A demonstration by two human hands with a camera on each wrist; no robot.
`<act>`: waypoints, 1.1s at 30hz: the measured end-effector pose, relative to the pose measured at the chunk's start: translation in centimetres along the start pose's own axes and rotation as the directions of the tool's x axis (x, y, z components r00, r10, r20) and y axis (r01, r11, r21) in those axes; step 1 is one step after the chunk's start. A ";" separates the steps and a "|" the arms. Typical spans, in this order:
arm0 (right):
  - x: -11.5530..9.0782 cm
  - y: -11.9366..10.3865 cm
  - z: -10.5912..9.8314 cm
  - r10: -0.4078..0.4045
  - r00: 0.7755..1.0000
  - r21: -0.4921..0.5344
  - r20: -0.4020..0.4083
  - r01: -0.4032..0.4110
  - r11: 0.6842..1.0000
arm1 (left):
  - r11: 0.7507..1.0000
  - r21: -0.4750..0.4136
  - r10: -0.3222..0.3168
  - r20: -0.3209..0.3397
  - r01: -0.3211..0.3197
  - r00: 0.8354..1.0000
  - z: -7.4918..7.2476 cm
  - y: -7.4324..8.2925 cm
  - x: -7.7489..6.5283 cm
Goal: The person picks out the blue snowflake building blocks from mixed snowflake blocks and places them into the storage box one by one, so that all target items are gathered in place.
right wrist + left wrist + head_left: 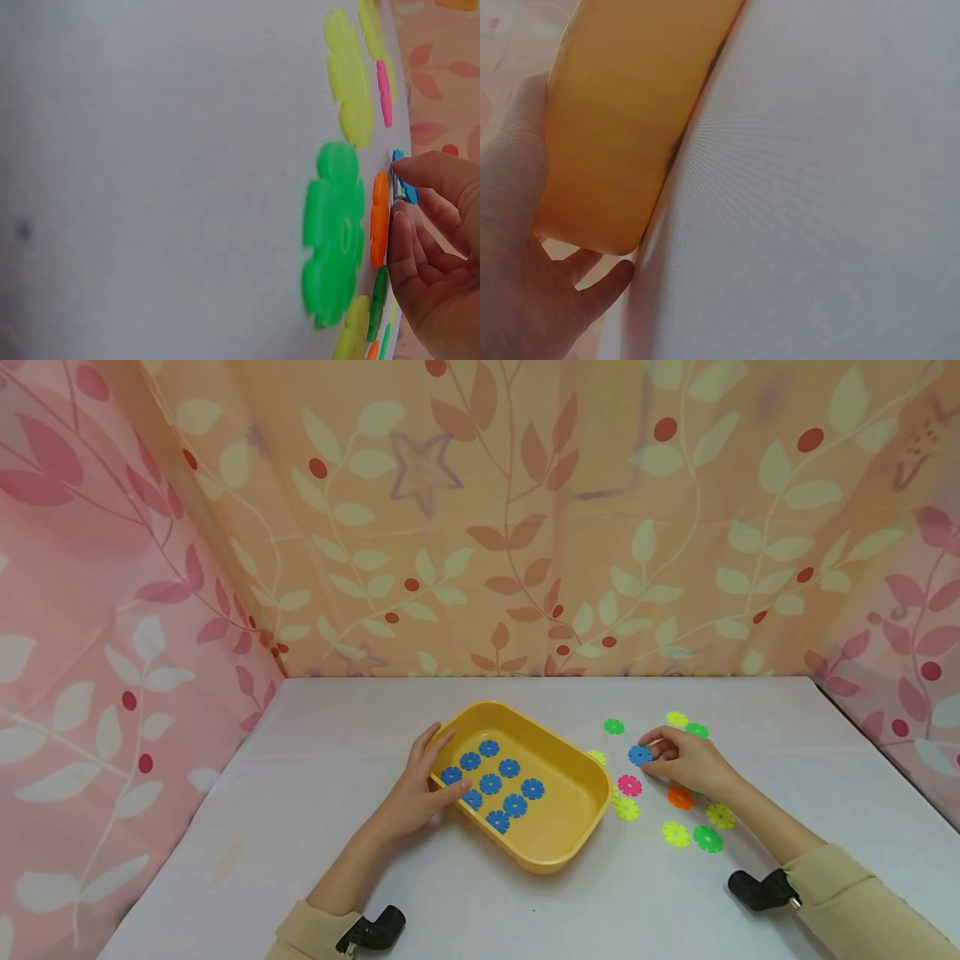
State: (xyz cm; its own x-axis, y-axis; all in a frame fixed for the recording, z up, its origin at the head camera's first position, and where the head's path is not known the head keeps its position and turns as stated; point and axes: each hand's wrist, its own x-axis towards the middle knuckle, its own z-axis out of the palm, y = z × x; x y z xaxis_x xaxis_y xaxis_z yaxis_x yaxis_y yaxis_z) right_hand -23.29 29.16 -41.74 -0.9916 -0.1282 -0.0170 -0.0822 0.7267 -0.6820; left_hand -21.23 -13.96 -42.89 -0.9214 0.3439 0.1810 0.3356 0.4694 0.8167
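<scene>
My left hand [420, 789] grips the left end of a yellow plastic basin [577, 835], thumb over the near rim and fingers round the far side. In the left wrist view, fingers [604, 292] curve about the basin's corner [622, 150]. Several blue notched plastic discs [490, 784], snowflake building pieces, lie flat inside on the left half. To the right of the basin, my right hand [693, 760] pinches another blue disc [640, 755] between thumb and fingers. The right wrist view shows this blue disc [409, 192] at the fingertips, close over the tabletop.
Loose discs surround my right hand on the white table [337, 727]: yellow [677, 835], green [708, 839], orange [680, 797] and pink [630, 786]. A few lie right by the basin's right edge. A patterned curtain [510, 527] stands behind the table.
</scene>
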 end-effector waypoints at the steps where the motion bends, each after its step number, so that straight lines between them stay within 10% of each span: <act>1: 0.0 0.0 0.0 0.004 1.000 0.002 0.001 -0.004 1.000 | 1.000 0.001 0.000 0.000 0.000 1.000 0.0 0.0 0.0; 33: 0.1 -0.4 0.2 0.049 0.999 0.000 -0.010 -0.049 0.999 | 1.000 -0.006 0.008 0.002 -0.008 1.000 0.0 0.1 0.0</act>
State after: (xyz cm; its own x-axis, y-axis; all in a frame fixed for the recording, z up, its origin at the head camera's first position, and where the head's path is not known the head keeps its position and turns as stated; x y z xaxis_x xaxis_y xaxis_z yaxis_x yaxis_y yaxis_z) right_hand -23.34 28.75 -41.65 -0.9954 -0.0855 -0.0434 -0.0332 0.7324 -0.6800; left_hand -21.19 -13.96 -42.84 -0.9181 0.3496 0.1867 0.3421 0.4612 0.8187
